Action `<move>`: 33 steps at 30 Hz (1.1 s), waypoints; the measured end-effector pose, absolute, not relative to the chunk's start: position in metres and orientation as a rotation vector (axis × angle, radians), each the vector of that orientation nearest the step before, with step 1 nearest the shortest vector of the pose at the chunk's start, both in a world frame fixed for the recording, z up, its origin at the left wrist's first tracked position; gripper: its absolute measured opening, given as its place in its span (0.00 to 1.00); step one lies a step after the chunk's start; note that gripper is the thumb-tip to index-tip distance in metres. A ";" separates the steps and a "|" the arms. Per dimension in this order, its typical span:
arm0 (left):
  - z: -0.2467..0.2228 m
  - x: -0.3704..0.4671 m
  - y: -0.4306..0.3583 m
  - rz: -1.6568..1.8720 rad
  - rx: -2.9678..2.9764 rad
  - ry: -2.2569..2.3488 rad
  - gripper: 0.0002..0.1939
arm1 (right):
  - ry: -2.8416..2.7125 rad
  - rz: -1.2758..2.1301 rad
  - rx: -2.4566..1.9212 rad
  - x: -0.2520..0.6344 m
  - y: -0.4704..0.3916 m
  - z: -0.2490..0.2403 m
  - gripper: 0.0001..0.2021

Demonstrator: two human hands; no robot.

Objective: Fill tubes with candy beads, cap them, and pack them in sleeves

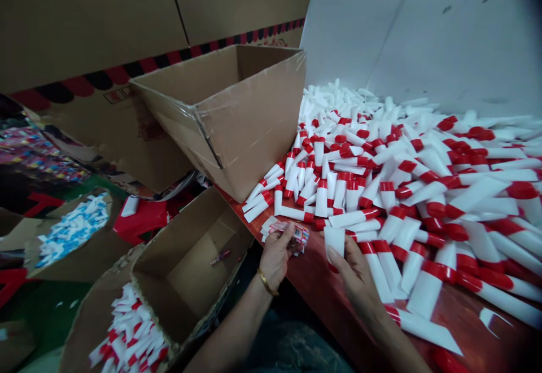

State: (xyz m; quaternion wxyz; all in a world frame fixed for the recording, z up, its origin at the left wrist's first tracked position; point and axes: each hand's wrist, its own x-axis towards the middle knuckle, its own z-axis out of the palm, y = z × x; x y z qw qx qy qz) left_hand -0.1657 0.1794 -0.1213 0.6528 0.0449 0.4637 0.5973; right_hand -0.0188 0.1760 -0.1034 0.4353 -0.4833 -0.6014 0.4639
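My left hand (274, 257), with a gold bracelet at the wrist, is closed on a small bunch of colourful printed labels (301, 236) at the table's front edge. Whether they are flat labels or sleeves I cannot tell. To its right, my right hand (358, 266) pinches a white tube with a red cap (334, 240). The tube's flat white end points up and its cap is mostly hidden low by the fingers. Just beyond both hands lies a large heap of similar white tubes with red caps (351, 195).
A tall cardboard box (254, 130) stands on the red table (313, 282), left of the heap. Below it is an open carton (192, 274) with one printed piece (220, 257) inside. Red-and-white tubes (131, 333) and blue-and-white pieces (74, 229) fill containers at lower left. A pale wall (423, 29) rises behind.
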 end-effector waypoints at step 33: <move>-0.108 -0.161 0.176 1.263 0.250 1.090 0.23 | -1.436 0.911 -1.341 -0.011 0.160 -0.100 0.13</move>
